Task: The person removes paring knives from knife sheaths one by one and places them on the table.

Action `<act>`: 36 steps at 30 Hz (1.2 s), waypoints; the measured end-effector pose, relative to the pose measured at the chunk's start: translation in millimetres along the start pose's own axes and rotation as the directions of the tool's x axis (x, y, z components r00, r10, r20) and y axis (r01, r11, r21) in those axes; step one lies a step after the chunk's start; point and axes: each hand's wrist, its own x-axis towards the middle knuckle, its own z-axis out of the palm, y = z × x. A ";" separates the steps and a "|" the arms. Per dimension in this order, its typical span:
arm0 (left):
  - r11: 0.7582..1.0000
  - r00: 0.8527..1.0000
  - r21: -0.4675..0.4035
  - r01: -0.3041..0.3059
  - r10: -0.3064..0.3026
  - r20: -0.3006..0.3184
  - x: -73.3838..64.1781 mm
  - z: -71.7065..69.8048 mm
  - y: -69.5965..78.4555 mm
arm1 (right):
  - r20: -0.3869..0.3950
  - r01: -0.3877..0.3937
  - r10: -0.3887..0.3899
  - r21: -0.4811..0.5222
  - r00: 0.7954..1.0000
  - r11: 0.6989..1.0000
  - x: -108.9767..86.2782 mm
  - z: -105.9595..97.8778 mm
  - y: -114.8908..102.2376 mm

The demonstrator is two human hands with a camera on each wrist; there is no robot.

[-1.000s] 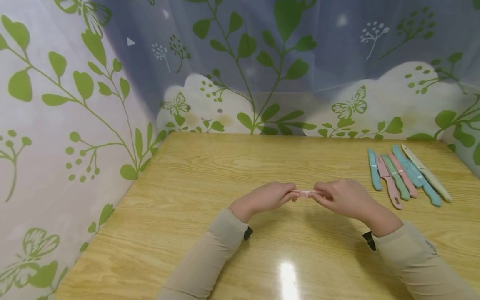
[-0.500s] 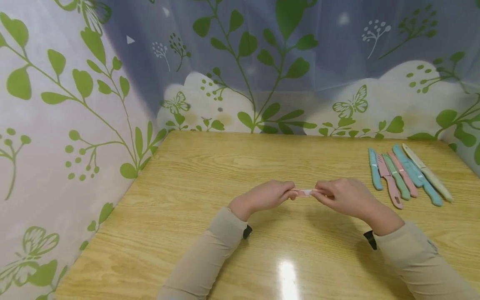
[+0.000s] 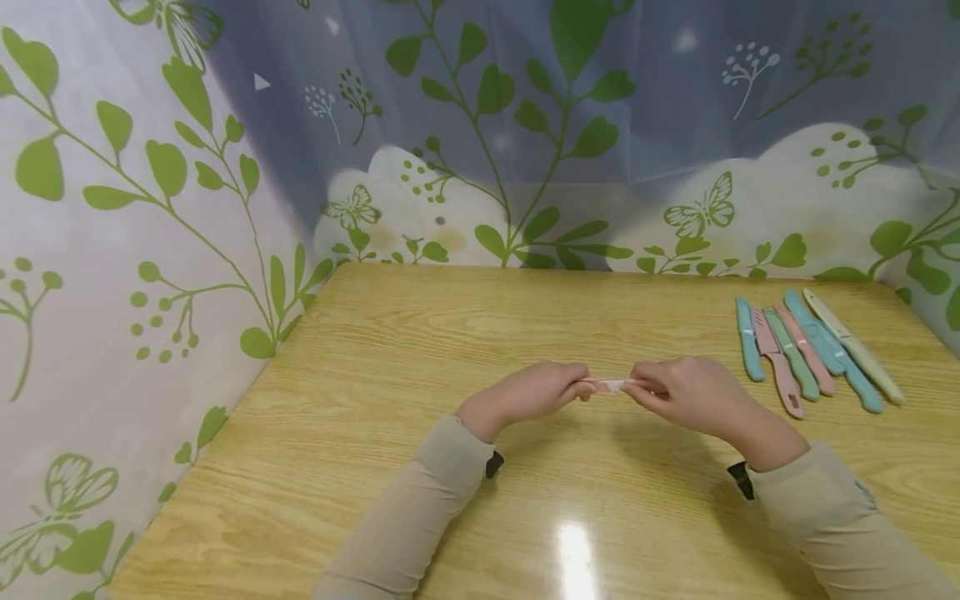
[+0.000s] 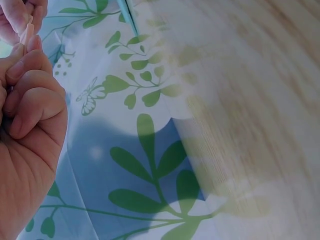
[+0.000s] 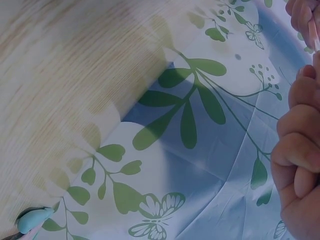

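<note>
Between my hands is a slim pink object with a white section [image 3: 609, 387], mostly hidden by fingers, so I cannot tell its kind. My left hand [image 3: 525, 393] pinches its left end. The right end is pinched between thumb and fingers of my right hand [image 3: 693, 396]. Both hands are above the middle of the wooden table. In the left wrist view, a pink tip [image 4: 28, 34] shows past the curled fingers of the left hand [image 4: 32, 120]. The right wrist view has the right hand [image 5: 300, 145] at its edge, with a bit of the pink object [image 5: 313, 36] above it.
At the right of the wooden table [image 3: 420, 333] lie several knives side by side: a small blue one [image 3: 749, 342], a pink one [image 3: 785, 379], a green one [image 3: 793, 358] and a cream one [image 3: 862, 354] among them. A leaf-patterned cloth [image 3: 465, 208] stands behind the table.
The gap between my hands has widened slightly, and more of the object's white section shows. Both hands keep their pinch, and the knives lie unmoved.
</note>
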 end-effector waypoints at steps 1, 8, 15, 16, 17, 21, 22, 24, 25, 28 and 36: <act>1.000 1.000 0.000 0.000 0.000 0.000 0.1 0.1 -0.3 | 0.003 -0.002 0.002 0.000 1.000 1.000 0.0 0.0 0.0; 1.000 1.000 0.006 0.003 -0.003 0.004 0.4 -0.2 -2.3 | 0.002 0.007 -0.007 -0.011 1.000 1.000 0.5 -0.8 0.9; 1.000 1.000 0.001 0.013 -0.013 0.007 -0.3 -1.2 -2.7 | 0.004 0.003 -0.003 -0.014 1.000 1.000 0.8 -1.4 1.6; 1.000 1.000 0.002 0.013 -0.013 0.009 -0.6 -1.6 -2.5 | 0.006 -0.001 0.001 -0.012 1.000 1.000 0.6 -1.5 1.8; 1.000 1.000 0.004 0.016 -0.016 0.011 -0.5 -1.6 -2.7 | 0.007 -0.001 0.001 -0.012 1.000 1.000 0.4 -1.8 1.9; 1.000 1.000 0.017 0.015 -0.016 0.013 0.2 -1.8 -3.8 | 0.008 -0.003 0.003 -0.011 1.000 1.000 0.4 -2.1 2.8; 1.000 1.000 0.019 0.014 -0.014 0.011 0.4 -1.8 -4.4 | 0.009 -0.003 0.004 -0.013 1.000 1.000 0.6 -2.3 3.1; 1.000 1.000 0.023 0.010 -0.010 0.007 1.0 -1.7 -5.4 | 0.008 -0.003 0.003 -0.015 1.000 1.000 0.9 -2.5 3.5; 1.000 1.000 0.023 0.007 -0.007 0.006 1.2 -1.7 -5.9 | 0.007 -0.003 0.003 -0.016 1.000 1.000 1.0 -2.5 3.7; 1.000 1.000 0.018 0.009 -0.009 0.011 1.3 -1.3 -7.0 | 0.008 -0.006 0.006 -0.017 1.000 1.000 0.9 -2.7 3.5; 1.000 1.000 0.010 0.015 -0.015 0.019 -0.4 -2.4 -5.8 | 0.004 -0.007 0.007 -0.016 1.000 1.000 -0.6 -2.9 2.7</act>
